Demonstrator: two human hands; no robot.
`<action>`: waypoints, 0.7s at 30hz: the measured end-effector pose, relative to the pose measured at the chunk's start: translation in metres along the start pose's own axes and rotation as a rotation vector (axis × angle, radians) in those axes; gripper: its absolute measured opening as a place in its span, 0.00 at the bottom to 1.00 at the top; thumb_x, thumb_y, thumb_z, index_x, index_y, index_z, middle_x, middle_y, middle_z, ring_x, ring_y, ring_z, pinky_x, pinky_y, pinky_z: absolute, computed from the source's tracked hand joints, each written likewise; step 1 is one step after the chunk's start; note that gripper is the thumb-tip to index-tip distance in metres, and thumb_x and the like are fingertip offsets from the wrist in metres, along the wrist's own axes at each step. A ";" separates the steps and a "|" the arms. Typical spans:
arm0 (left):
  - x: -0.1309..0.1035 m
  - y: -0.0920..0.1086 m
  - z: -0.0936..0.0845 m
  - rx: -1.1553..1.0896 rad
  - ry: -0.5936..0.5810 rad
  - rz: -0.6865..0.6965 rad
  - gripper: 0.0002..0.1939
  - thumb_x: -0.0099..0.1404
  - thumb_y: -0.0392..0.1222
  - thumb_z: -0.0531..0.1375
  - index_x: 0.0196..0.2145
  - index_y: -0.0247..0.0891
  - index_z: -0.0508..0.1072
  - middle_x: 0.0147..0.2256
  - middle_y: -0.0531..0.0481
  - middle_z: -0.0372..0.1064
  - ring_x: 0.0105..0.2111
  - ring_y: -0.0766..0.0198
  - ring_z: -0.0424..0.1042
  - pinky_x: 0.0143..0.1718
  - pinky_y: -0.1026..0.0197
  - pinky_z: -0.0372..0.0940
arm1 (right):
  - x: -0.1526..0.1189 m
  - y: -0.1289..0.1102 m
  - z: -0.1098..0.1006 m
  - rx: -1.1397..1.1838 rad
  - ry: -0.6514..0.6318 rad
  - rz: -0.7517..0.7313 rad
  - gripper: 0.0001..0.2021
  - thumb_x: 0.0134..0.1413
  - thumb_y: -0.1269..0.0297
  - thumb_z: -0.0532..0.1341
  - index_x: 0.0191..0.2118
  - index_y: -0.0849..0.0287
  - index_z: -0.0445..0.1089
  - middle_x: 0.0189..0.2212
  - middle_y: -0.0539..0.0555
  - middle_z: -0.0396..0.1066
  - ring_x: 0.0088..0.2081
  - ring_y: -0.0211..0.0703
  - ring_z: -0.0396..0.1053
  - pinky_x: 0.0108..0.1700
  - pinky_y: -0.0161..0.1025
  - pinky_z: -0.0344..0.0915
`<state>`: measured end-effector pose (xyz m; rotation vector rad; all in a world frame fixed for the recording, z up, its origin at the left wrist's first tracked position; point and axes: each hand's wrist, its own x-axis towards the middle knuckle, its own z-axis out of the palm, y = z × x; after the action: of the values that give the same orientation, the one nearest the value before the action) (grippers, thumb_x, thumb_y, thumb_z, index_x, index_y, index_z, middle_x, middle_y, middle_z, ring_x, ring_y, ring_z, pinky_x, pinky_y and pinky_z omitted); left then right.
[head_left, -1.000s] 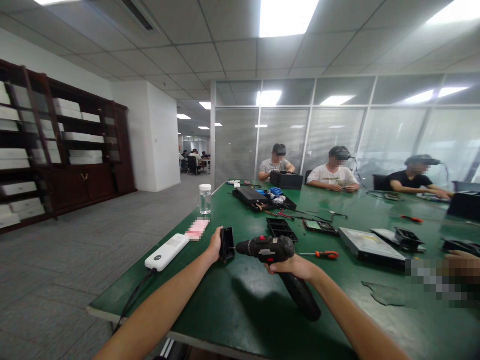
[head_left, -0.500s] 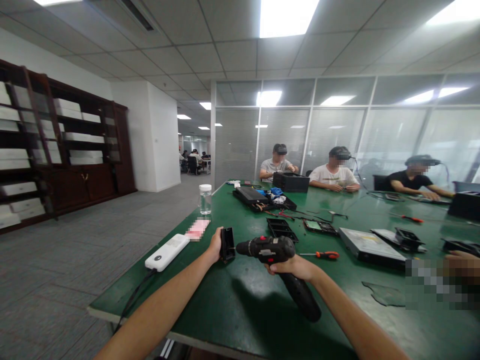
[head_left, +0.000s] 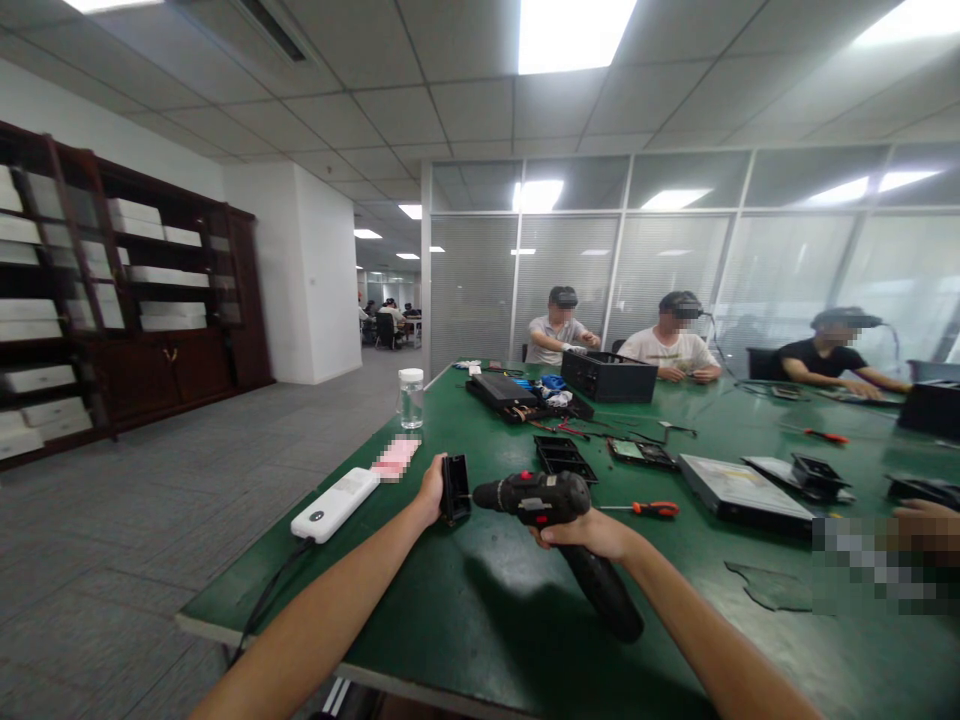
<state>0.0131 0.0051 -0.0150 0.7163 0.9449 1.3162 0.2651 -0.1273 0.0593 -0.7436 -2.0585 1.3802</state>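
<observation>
My left hand (head_left: 433,487) is closed on a small black plastic housing (head_left: 456,488), tipped up on its side over the green table. In my right hand (head_left: 581,535) is a black cordless drill (head_left: 536,497), fingers wrapped round its grip. The drill's bit points left into the open face of the housing; whether it touches anything inside cannot be made out. Just beyond the drill lies a black compartmented tray (head_left: 564,460). A screwdriver (head_left: 654,509) with an orange and black handle rests to the right of the drill.
At the left edge are a white power bank (head_left: 335,505) with a cable and a clear bottle (head_left: 411,399). To the right lie an optical drive (head_left: 742,500) and a circuit board (head_left: 641,453). A black case (head_left: 611,378) stands before a co-worker (head_left: 562,325); another person's hand (head_left: 930,525) is at far right.
My hands, the housing and the drill have hardly moved. Across the table, the black case has shifted right and turned, with the co-worker's hand at it.
</observation>
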 end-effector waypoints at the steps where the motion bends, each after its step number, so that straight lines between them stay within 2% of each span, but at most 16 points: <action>1: 0.000 0.000 0.000 0.000 -0.005 0.006 0.18 0.51 0.57 0.54 0.24 0.37 0.65 0.18 0.52 0.61 0.17 0.62 0.64 0.20 0.59 0.61 | 0.000 0.000 0.000 0.001 -0.001 0.001 0.12 0.45 0.61 0.63 0.34 0.64 0.67 0.28 0.52 0.64 0.33 0.39 0.62 0.39 0.38 0.59; 21: 0.002 -0.001 -0.001 -0.032 0.004 -0.054 0.19 0.51 0.58 0.54 0.24 0.37 0.65 0.18 0.52 0.61 0.18 0.63 0.63 0.21 0.60 0.61 | 0.001 0.006 -0.004 -0.028 -0.015 0.001 0.13 0.46 0.59 0.62 0.35 0.64 0.67 0.28 0.52 0.64 0.33 0.39 0.62 0.41 0.39 0.60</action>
<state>0.0128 0.0073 -0.0165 0.6595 0.9387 1.2827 0.2681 -0.1222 0.0551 -0.7480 -2.0931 1.3641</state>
